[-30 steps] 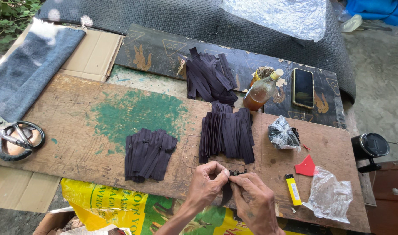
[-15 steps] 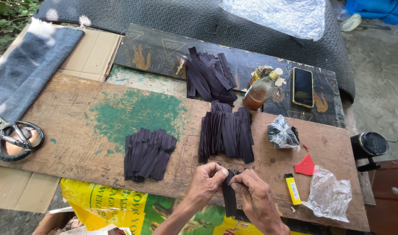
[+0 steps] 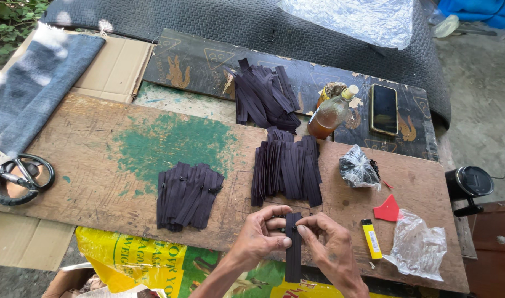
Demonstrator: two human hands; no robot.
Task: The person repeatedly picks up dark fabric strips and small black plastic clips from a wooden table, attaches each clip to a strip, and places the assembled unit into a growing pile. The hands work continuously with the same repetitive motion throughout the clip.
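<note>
On the wooden surface [image 3: 98, 143], a small pile of dark strips [image 3: 187, 194] with sliders fitted seems finished; a larger stack [image 3: 286, 168] and a heap [image 3: 263, 96] behind look unworked. At the near edge the left hand [image 3: 259, 238] and right hand [image 3: 330, 249] both pinch one dark strip [image 3: 293, 259], which hangs over the edge.

On the worn wooden worktop [image 3: 98, 143], the black zipper-strip stack [image 3: 187, 194] lies left of centre; the yellow plastic lighter [image 3: 371, 239] lies near the right front edge.
</note>
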